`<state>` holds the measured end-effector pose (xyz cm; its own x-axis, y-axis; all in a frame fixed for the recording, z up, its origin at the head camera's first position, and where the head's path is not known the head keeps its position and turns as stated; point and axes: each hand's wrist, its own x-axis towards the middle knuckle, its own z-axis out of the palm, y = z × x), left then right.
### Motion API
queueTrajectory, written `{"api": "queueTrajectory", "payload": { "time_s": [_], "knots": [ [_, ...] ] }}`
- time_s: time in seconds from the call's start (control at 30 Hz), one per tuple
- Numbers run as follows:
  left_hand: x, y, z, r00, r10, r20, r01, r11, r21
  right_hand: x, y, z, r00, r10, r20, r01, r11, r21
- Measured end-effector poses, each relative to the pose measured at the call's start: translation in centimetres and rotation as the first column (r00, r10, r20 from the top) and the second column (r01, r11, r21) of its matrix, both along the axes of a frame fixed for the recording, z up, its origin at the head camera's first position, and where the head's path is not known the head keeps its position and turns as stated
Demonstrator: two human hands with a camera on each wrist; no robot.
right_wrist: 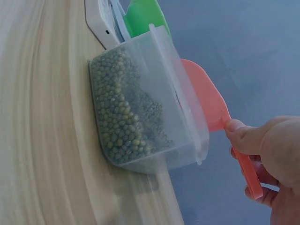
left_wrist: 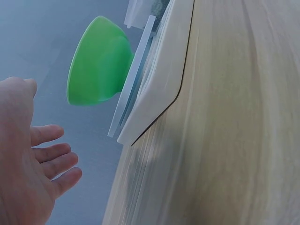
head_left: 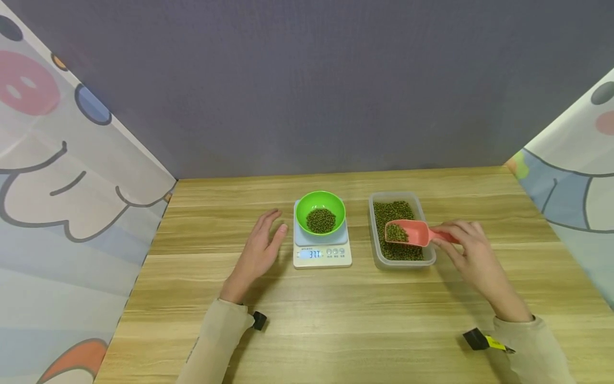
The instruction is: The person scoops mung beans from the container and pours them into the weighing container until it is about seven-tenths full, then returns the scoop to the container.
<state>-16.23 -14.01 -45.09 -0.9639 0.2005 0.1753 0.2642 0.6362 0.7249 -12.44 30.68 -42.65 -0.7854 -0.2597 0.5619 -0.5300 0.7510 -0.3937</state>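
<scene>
My right hand [head_left: 472, 256] grips the handle of a pink scoop [head_left: 420, 233] that carries a small heap of green beans. The scoop is over a clear plastic container [head_left: 378, 257] of mung beans; in the right wrist view the scoop [right_wrist: 206, 96] shows above the container's rim. My left hand [head_left: 259, 250] is held beside a white kitchen scale [head_left: 302, 261], fingers extended and touching nothing. On the scale stands a green bowl [head_left: 320, 198] with some mung beans [head_left: 321, 220] in its bottom. The display appears to read 37.7, with the decimal point hard to make out.
All of it stands on a wooden table [head_left: 364, 330]. Behind rises a grey partition [head_left: 336, 90], with cartoon-printed sheets [head_left: 72, 176] at the sides. Black devices [head_left: 475, 339] are strapped at both wrists. The container stands right of the scale, with a gap between them.
</scene>
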Motion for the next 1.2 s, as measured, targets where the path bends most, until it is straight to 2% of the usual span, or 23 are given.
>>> {"api": "queueTrajectory", "payload": {
  "time_s": [0.23,0.43,0.7,0.97,1.2],
  "knots": [
    [-0.2,0.3,0.1,1.0,0.008,-0.028,-0.007,1.0,0.012,-0.5,-0.9,1.0,1.0,0.004,-0.027,-0.004,1.0,-0.014],
    [-0.3,0.7,0.3,0.998,0.007,-0.063,-0.005,1.0,0.024,-1.0,-2.2,2.1,0.997,0.039,-0.061,-0.041,0.999,-0.026],
    [-0.4,1.6,0.9,0.999,-0.001,-0.052,0.003,1.0,0.031,-1.9,-3.9,3.3,0.996,0.066,-0.059,-0.067,0.997,-0.025],
    [-0.4,2.2,1.0,0.996,0.002,-0.091,0.003,0.999,0.048,-2.8,-5.6,4.1,0.996,0.072,-0.057,-0.073,0.997,-0.026],
    [-0.6,2.8,1.1,0.994,-0.013,-0.108,0.021,0.997,0.069,-3.4,-7.6,4.8,0.987,0.112,-0.111,-0.117,0.992,-0.037]
  ]
}}
